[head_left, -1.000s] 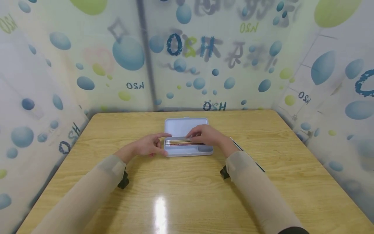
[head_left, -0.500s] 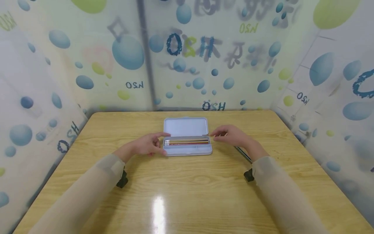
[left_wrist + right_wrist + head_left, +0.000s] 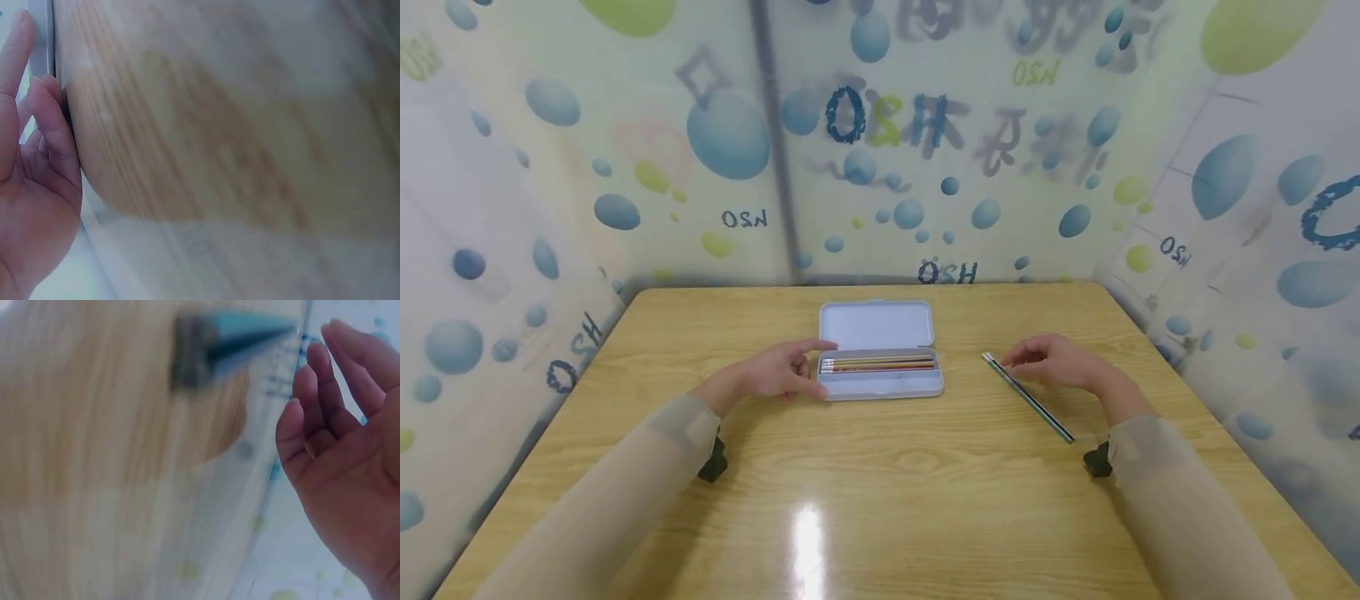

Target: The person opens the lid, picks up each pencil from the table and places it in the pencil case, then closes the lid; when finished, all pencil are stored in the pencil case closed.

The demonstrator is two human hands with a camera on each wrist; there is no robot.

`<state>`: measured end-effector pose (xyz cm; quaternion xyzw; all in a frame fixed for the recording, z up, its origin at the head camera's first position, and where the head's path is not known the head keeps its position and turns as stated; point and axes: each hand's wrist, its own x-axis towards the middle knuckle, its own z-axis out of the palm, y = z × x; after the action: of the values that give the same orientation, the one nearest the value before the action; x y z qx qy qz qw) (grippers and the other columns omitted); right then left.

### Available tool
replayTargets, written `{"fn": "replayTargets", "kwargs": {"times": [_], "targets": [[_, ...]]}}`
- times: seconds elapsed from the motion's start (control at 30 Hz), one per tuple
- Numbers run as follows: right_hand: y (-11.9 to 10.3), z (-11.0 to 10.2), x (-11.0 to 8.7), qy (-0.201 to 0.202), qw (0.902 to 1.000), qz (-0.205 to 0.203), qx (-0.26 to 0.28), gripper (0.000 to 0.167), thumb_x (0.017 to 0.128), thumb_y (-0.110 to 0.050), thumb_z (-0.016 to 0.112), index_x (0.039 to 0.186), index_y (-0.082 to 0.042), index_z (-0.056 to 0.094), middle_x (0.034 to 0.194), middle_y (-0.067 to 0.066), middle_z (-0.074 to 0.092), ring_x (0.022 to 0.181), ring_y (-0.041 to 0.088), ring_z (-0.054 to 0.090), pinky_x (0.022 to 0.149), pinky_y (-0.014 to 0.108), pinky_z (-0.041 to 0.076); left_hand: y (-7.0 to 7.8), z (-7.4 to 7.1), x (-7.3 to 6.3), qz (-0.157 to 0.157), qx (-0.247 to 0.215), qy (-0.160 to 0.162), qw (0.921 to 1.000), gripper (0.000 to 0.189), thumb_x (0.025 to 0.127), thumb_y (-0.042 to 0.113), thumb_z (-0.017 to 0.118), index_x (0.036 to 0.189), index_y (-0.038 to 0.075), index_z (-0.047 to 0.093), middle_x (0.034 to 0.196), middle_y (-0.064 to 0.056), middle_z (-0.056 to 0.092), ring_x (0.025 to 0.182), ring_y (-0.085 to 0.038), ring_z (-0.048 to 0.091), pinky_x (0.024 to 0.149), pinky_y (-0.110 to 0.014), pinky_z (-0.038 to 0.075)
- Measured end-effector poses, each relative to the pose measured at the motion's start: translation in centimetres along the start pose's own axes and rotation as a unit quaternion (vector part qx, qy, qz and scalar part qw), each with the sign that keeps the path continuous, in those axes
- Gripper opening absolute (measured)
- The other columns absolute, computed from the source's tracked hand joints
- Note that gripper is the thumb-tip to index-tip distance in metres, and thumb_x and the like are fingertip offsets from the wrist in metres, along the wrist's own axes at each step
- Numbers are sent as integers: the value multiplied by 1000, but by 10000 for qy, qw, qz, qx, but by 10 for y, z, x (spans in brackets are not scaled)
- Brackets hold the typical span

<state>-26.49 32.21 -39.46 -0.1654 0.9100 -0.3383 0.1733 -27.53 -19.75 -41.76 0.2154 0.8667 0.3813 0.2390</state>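
A pale pencil case (image 3: pixel 880 386) lies with its lid (image 3: pixel 876 325) raised on the table in the head view. Several pencils (image 3: pixel 880 363) lie side by side in its rear compartment. My left hand (image 3: pixel 775 369) holds the case's left end, index finger at the hinge side and thumb at the front corner; its other fingers are curled in the left wrist view (image 3: pixel 44 162). Dark-green striped pencils (image 3: pixel 1030 398) lie together slantwise on the table, their number unclear. Right beside their far end is my right hand (image 3: pixel 1051 362), fingers loosely bent and holding nothing.
The wooden table (image 3: pixel 880 483) reaches the patterned curtain walls (image 3: pixel 880 208) at the back and both sides. A small black device (image 3: pixel 1098 460) is on the right wrist, another black device (image 3: pixel 713 461) on the left.
My right hand has left the pencils in the case and moved right, to the green pencils on the table. My left hand stays at the case's left end.
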Motion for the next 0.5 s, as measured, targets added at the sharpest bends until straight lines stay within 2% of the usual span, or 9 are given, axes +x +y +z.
{"fn": "replayTargets", "kwargs": {"times": [0.13, 0.3, 0.4, 0.5], "targets": [[15, -6, -6, -226, 9995, 174, -103, 34, 107, -32, 73, 135, -14, 76, 138, 9, 74, 122, 24, 64, 99, 38, 54, -2, 1, 1, 36, 22, -22, 10000, 92, 96, 35, 88, 171, 20, 38, 84, -4, 59, 65, -15, 50, 60, -26, 46], [25, -9, -6, -494, 9983, 280, 144, 45, 106, -36, 73, 145, -13, 70, 151, 9, 69, 147, 34, 56, 120, 52, 46, -1, 0, 1, 89, 67, 15, 9999, 91, 97, 35, 87, 171, 20, 37, 83, -3, 57, 65, -15, 49, 60, -27, 46], [27, -10, -3, -644, 9972, 252, 284, 49, 107, -35, 72, 149, -11, 67, 156, 12, 65, 152, 39, 51, 125, 60, 41, 0, -1, 0, 66, 92, 35, 9999, 90, 97, 34, 87, 171, 19, 38, 81, -2, 57, 64, -15, 48, 59, -27, 45], [28, -9, 0, -753, 9961, 322, 341, 50, 108, -34, 72, 150, -10, 65, 158, 14, 62, 153, 40, 49, 127, 61, 39, 1, -1, -1, 101, 86, -1, 9999, 91, 97, 33, 87, 172, 17, 37, 80, -3, 56, 63, -16, 47, 58, -27, 45]]}}
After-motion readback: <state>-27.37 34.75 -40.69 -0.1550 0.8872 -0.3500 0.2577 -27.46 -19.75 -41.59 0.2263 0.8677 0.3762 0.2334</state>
